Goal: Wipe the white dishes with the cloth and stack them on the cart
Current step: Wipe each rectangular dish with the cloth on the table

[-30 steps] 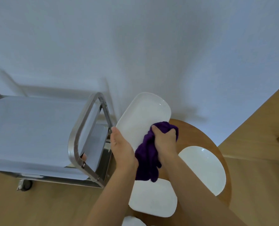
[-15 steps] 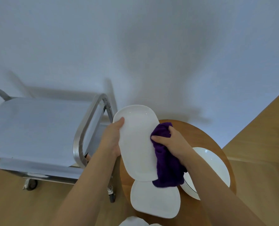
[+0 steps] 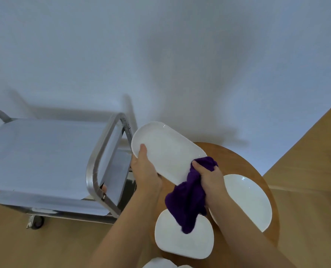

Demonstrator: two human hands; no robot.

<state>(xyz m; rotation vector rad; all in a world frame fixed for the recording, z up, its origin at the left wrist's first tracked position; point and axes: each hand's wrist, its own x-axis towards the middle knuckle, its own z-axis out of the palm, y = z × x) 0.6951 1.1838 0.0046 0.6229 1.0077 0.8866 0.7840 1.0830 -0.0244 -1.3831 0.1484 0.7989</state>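
Note:
My left hand (image 3: 144,169) grips the near left edge of a long white oval platter (image 3: 167,150), held tilted in the air above the round wooden table (image 3: 236,161). My right hand (image 3: 209,176) clutches a purple cloth (image 3: 187,204) against the platter's right end; the cloth hangs down below it. On the table lie a white squarish plate (image 3: 182,242) near me and a large round white plate (image 3: 251,200) to the right. The cart (image 3: 44,157) stands to the left, its top covered in pale sheet.
The cart's metal handle frame (image 3: 100,161) rises close to my left hand, a caster wheel (image 3: 37,222) below. Another white dish edge (image 3: 156,264) shows at the bottom. A pale wall is behind; wooden floor surrounds the table.
The platter has turned from nearly upright to slanting leftward toward the cart. My right hand with the cloth has slid to the platter's right end.

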